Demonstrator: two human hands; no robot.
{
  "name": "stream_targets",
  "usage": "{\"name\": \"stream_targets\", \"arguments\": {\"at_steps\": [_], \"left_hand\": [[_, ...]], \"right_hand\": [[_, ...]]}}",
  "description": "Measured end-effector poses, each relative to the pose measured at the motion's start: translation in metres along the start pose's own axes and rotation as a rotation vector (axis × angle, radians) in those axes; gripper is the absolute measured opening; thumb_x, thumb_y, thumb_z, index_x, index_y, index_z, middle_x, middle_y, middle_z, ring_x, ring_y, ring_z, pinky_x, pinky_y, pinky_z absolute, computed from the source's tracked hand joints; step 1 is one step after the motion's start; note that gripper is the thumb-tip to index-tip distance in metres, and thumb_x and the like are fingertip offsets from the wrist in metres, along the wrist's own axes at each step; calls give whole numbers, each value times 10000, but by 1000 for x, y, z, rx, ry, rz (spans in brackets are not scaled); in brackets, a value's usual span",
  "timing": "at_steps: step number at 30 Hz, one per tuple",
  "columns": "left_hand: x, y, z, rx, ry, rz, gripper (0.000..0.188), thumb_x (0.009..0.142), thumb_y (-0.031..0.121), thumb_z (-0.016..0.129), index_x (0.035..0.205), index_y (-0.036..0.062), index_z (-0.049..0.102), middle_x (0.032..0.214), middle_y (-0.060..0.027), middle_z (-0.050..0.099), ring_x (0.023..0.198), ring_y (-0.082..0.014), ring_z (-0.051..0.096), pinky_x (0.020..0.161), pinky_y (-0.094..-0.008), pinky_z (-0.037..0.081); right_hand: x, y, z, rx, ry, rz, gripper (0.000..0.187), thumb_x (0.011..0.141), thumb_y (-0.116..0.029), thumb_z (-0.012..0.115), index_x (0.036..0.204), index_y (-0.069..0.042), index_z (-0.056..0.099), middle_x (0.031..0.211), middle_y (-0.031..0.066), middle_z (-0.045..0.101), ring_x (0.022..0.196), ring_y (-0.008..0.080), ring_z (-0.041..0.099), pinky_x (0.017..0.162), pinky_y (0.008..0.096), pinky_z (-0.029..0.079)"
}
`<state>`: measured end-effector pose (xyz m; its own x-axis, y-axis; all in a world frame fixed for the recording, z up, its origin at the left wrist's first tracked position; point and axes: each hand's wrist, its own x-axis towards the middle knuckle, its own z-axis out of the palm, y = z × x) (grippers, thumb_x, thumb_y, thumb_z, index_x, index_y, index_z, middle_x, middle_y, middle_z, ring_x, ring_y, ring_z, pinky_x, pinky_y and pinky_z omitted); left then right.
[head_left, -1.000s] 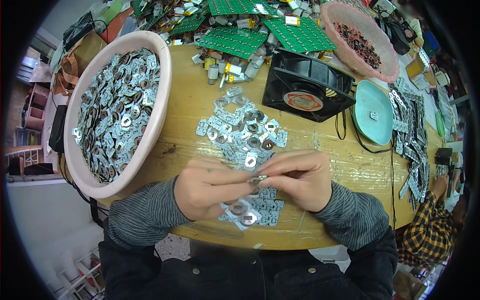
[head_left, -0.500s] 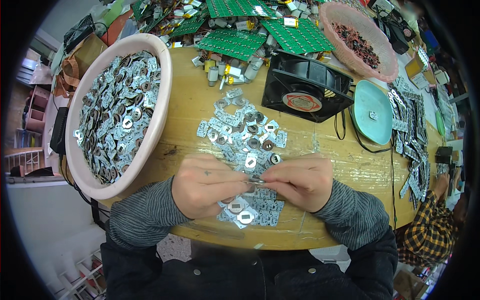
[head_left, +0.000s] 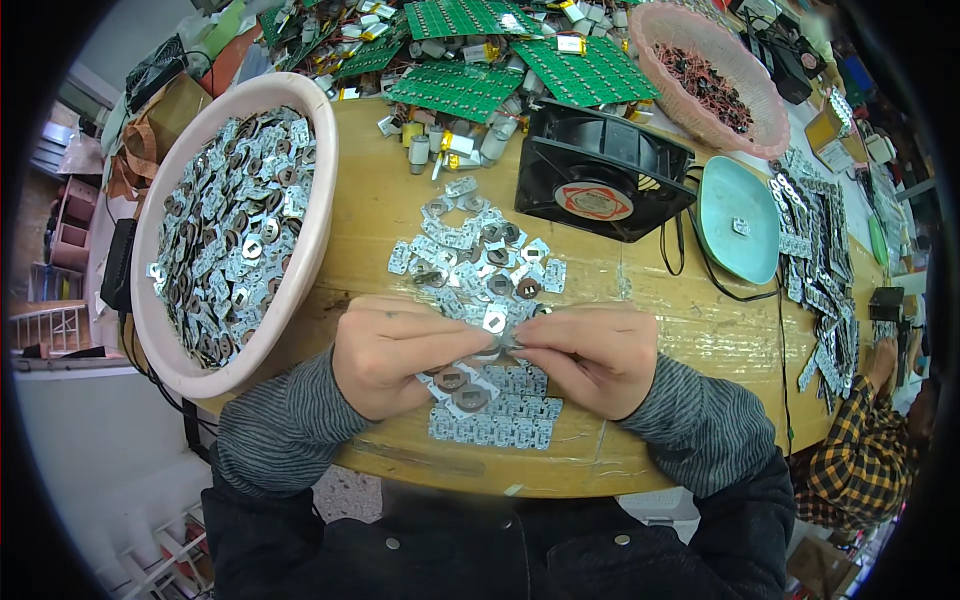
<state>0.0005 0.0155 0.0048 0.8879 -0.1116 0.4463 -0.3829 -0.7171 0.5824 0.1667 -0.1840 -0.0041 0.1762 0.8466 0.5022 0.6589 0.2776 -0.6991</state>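
Observation:
My left hand (head_left: 398, 355) and my right hand (head_left: 598, 358) meet over the near middle of the table, fingertips pinched together. Between them is a small pale circuit board (head_left: 506, 343), mostly covered by fingers and slightly blurred. Beside the left fingers, small white boards with round dark discs (head_left: 470, 398) lie overlapping. They rest partly over a panel of joined small boards (head_left: 497, 424) arranged in rows. Just beyond my hands spreads a loose heap of similar boards (head_left: 463, 238), some with silver or brown round parts.
A large pale pink tub (head_left: 325, 200) full of such boards stands left. A black fan (head_left: 605, 170) and a turquoise tray (head_left: 712, 243) are at right. Green circuit panels (head_left: 455, 90), batteries and a pink basket (head_left: 650, 50) fill the back. Another person's checked sleeve (head_left: 845, 465) shows far right.
The whole view has shifted slightly. Both hands stay pinched together. The disc boards beside my left hand lie differently, and more of the joined panel beneath them shows.

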Motion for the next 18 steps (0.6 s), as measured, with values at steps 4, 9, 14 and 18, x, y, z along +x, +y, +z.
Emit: {"name": "stream_targets", "arguments": {"at_steps": [4, 9, 14, 18], "left_hand": [[-1, -1, 2, -10, 20, 19, 368, 698, 62, 788, 1057, -2, 740, 918, -133, 757, 739, -256, 742, 655, -332, 583], [-1, -2, 1, -2, 22, -4, 367, 695, 63, 795, 1051, -3, 740, 909, -118, 758, 739, -253, 737, 648, -339, 573], [-1, -1, 1, 28, 4, 130, 359, 692, 75, 809, 1032, -15, 738, 886, -103, 755, 715, -237, 724, 583, -313, 524], [-1, 0, 3, 47, -13, 157, 362, 676, 73, 808, 1020, -15, 737, 878, -98, 754, 705, -229, 719, 562, -308, 502]], "right_hand": [[0, 0, -1, 13, -28, 8, 194, 787, 12, 781, 972, 15, 723, 931, 169, 754, 802, 270, 758, 708, 318, 615], [-2, 3, 0, 36, -24, -39, 182, 782, 13, 782, 955, 14, 725, 929, 171, 755, 794, 267, 757, 697, 324, 615], [-2, 4, 3, 39, -42, -86, 162, 780, 6, 787, 928, 22, 721, 919, 166, 754, 782, 267, 754, 684, 325, 614], [-4, 8, 5, -24, -90, -185, 176, 775, 1, 790, 932, 33, 718, 909, 162, 752, 779, 269, 752, 678, 329, 615]]}}
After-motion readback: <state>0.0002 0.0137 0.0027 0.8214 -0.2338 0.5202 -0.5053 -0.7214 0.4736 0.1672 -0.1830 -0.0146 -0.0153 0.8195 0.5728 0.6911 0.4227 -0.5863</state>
